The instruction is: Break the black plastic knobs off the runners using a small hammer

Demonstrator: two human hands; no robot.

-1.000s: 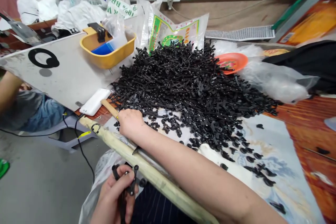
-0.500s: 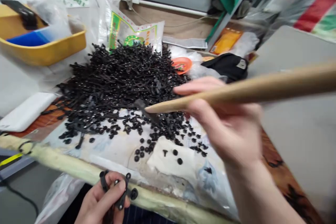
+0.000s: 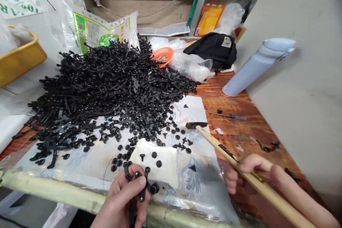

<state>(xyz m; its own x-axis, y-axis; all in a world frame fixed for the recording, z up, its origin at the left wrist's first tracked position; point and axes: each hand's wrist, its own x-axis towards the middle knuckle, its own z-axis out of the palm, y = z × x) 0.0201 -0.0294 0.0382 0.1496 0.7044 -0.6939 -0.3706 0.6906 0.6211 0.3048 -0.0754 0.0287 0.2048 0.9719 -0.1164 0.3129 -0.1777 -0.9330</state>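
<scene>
Near the front edge of the table, my left hand (image 3: 121, 197) is closed around a small black strap part (image 3: 141, 194) with round ends. A round black piece (image 3: 154, 188) sticks out beside its fingers. My right hand (image 3: 263, 167) grips the wooden handle of a hammer (image 3: 213, 141), whose dark head is at the right side of the patterned sheet (image 3: 196, 181). Whether the head touches the sheet, I cannot tell. A white pad (image 3: 162, 156) lies just beyond my left hand, with a few small black studs (image 3: 159, 164) on it.
A large heap of black strap parts (image 3: 107, 82) covers the back left, loose studs spilling forward. Behind it stand a printed plastic bag (image 3: 107, 30) and an orange dish (image 3: 162, 57). To the right are a black pouch (image 3: 213, 50), a pale blue cylinder (image 3: 253, 67) and a thin blue tool (image 3: 232, 117).
The hammer has come down from the air above the heap to the sheet's right side, with my right hand lower and further right. The view has shifted right; my left hand keeps its hold.
</scene>
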